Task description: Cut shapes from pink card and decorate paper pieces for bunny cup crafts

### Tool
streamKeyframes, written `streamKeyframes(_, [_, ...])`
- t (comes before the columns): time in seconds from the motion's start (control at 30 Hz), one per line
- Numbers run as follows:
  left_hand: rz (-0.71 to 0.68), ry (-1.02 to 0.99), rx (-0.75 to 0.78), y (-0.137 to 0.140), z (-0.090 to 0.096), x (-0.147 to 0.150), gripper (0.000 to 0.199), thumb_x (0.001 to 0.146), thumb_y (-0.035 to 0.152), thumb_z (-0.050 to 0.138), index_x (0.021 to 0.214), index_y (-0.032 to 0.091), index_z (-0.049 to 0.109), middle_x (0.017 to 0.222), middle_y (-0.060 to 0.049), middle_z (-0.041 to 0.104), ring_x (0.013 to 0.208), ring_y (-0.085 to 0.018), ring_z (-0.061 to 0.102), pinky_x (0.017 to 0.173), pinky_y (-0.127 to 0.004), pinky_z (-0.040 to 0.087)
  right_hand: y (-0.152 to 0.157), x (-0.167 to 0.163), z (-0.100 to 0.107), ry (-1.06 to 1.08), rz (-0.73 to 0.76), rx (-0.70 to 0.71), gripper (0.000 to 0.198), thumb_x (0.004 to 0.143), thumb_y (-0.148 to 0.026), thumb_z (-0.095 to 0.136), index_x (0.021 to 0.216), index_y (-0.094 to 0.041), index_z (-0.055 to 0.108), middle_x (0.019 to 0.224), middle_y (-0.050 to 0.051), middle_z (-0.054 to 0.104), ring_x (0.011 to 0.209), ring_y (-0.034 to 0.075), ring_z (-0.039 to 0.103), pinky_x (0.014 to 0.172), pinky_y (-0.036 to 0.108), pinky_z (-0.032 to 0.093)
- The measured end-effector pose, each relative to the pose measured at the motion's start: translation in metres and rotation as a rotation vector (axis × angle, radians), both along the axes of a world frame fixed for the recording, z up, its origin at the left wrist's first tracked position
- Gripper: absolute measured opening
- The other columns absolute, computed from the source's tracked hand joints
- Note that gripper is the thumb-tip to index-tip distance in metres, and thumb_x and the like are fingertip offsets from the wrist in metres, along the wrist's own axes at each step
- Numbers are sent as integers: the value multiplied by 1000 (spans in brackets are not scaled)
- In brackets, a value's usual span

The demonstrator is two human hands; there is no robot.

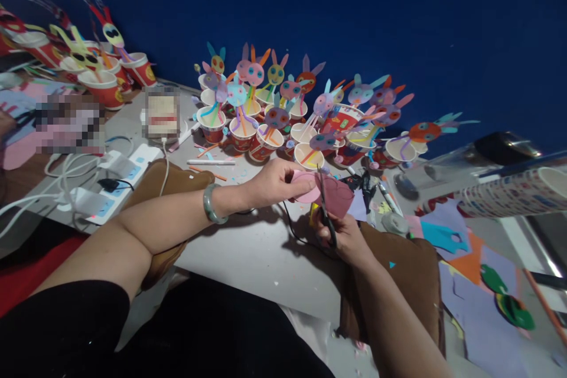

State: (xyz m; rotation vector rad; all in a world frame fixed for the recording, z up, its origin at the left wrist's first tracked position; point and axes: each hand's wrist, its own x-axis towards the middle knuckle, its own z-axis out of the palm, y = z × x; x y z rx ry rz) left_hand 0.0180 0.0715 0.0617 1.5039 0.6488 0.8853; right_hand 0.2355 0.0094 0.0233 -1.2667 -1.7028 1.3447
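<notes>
Between thumb and fingers my left hand (277,182) pinches a piece of pink paper (339,194) with drawn outlines on it, held a little above the table. A pair of black-handled scissors (322,192) is in my right hand (348,236), its fingers wrapped round the handles. The scissor blades point up and away from me and cross the pink paper. To the left of the blades the paper is lighter pink; on the right it looks darker. How far the cut runs cannot be made out.
Paper cups with rabbit-faced figures (268,142) stand along the blue wall. At left lie a power strip (126,180) and white cables. Brown cloth pads (398,277) flank the work area. Coloured paper sheets (473,319), a tape roll (395,223) and stacked cups (505,196) are at right.
</notes>
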Motion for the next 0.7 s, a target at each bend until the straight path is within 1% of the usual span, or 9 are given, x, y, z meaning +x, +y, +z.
streamKeyframes(0.17, [17,-2,-10,1,-1,0,36,83,38,64,59,13,54,54,2,52,52,-5,45,49,-18,32,0,-1,2,-6,-13,-32,51,69,-63,73,60,-20,46,55,-4,38,53,10,31,49,25,28])
streamKeyframes(0.3, [64,-25,-62,1,-1,1,35,80,39,68,61,12,56,55,2,54,51,-5,47,48,-17,34,0,-1,3,-36,-31,-22,57,66,-70,72,59,-20,47,55,-3,38,54,10,31,49,26,27])
streamKeyframes(0.4, [49,-53,-109,-1,-2,4,34,76,39,74,64,11,59,56,2,57,51,-5,50,48,-17,39,-1,0,-2,-32,-47,13,58,67,-72,71,59,-19,48,57,-2,40,56,11,33,52,27,28])
streamKeyframes(0.53, [31,-62,-199,-3,-5,8,33,70,37,81,74,10,63,58,0,61,52,-7,57,49,-18,47,-1,1,-11,-1,-57,28,58,69,-73,69,59,-19,49,59,-1,42,59,13,37,54,28,31])
streamKeyframes(0.7, [49,-102,-262,-5,-7,10,33,73,37,79,73,9,62,57,-1,62,50,-8,59,49,-17,49,-1,-4,-13,34,-43,30,60,70,-76,66,59,-20,48,60,-1,43,58,12,35,55,29,29])
